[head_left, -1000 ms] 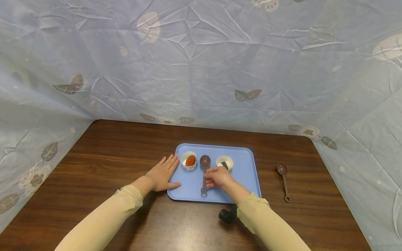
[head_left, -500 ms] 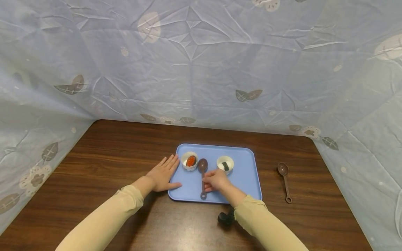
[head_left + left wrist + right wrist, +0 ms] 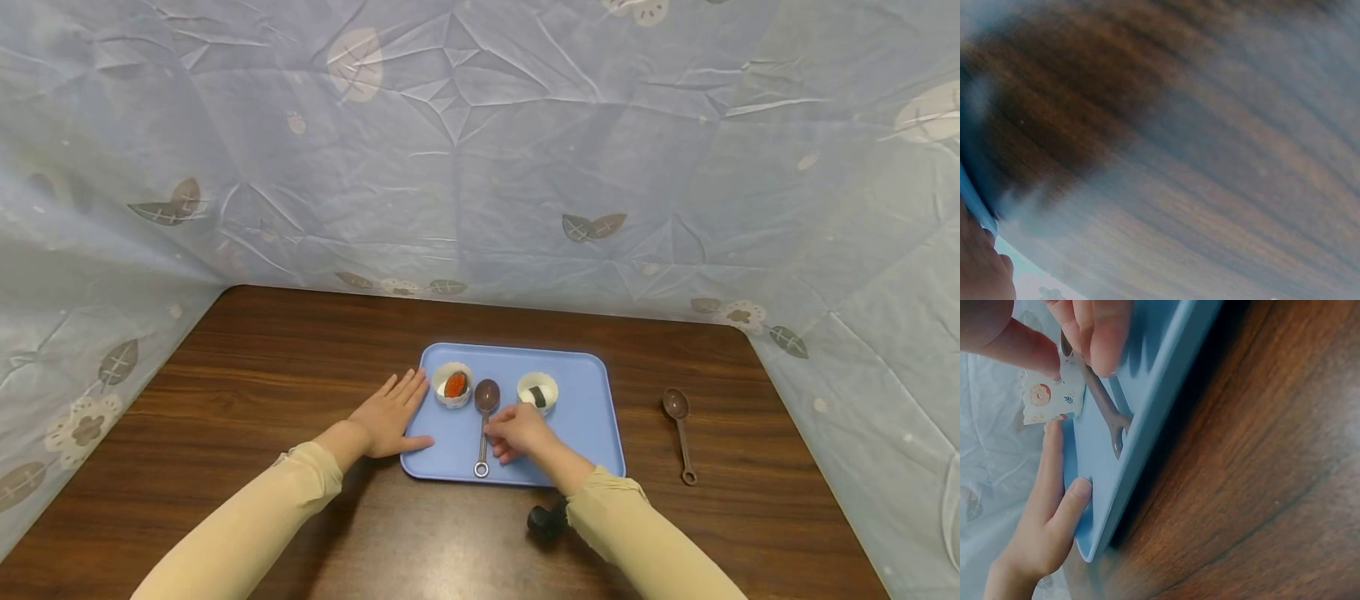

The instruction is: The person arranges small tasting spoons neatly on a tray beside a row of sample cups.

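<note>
My left hand [image 3: 392, 417] lies flat at the left edge of a blue tray [image 3: 577, 450], fingers spread and thumb over the rim. In the tray a brown measuring spoon [image 3: 487, 397] rests between two white bowls, its handle toward me. My right hand [image 3: 522, 431] is at that handle, fingertips right beside it. In the right wrist view, the thumb stands apart from the handle [image 3: 1107, 407], and the other fingertips [image 3: 1105, 356] overlap it. The left bowl [image 3: 444, 397] contains an orange-red sushi piece [image 3: 455, 384]; the right bowl [image 3: 553, 388] contains a white piece with a dark band [image 3: 537, 396].
A second brown spoon [image 3: 677, 408] lies on the wooden table [image 3: 300, 350] right of the tray. A black device [image 3: 547, 520] is by the right sleeve. Pale patterned sheeting [image 3: 450, 167] surrounds the table.
The spoon has shifted toward me, its handle end swinging slightly left. My right hand's lower fingers have come away from the handle. My left hand has stayed in place.
</note>
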The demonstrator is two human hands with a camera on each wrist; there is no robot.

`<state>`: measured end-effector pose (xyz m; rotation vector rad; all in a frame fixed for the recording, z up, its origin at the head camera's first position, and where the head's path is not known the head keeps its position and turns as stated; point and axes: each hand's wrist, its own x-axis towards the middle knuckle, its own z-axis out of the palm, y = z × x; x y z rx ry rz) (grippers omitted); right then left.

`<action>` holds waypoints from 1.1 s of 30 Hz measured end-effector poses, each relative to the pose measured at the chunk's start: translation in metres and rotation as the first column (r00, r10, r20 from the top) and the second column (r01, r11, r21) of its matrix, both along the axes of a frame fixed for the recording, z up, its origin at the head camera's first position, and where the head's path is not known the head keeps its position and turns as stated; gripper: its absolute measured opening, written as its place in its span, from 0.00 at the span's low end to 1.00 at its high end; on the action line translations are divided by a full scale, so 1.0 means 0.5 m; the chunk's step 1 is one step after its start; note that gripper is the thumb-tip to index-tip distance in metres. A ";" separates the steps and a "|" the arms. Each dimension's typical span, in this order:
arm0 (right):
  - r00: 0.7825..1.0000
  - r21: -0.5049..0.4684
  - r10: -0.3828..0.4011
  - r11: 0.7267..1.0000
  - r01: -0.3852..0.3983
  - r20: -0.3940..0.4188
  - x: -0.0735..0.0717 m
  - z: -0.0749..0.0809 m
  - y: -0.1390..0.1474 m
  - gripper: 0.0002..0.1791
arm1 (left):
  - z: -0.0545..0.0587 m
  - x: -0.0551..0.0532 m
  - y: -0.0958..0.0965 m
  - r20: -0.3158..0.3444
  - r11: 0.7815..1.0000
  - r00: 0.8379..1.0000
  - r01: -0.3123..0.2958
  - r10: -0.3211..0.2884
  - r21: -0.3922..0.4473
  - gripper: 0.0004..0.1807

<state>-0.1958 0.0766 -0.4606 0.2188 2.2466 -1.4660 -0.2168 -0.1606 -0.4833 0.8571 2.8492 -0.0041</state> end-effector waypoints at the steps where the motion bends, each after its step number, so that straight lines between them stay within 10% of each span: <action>1: 1.000 0.001 0.005 1.000 -0.005 0.000 0.001 0.001 0.001 0.09 | 0.001 0.000 0.000 0.001 1.000 1.000 0.002 -0.002 0.004 0.52; 33: 0.995 -0.071 0.102 0.992 -0.101 0.010 0.023 0.056 0.124 0.17 | -0.003 0.001 -0.002 -0.011 1.000 1.000 0.007 -0.006 0.013 0.52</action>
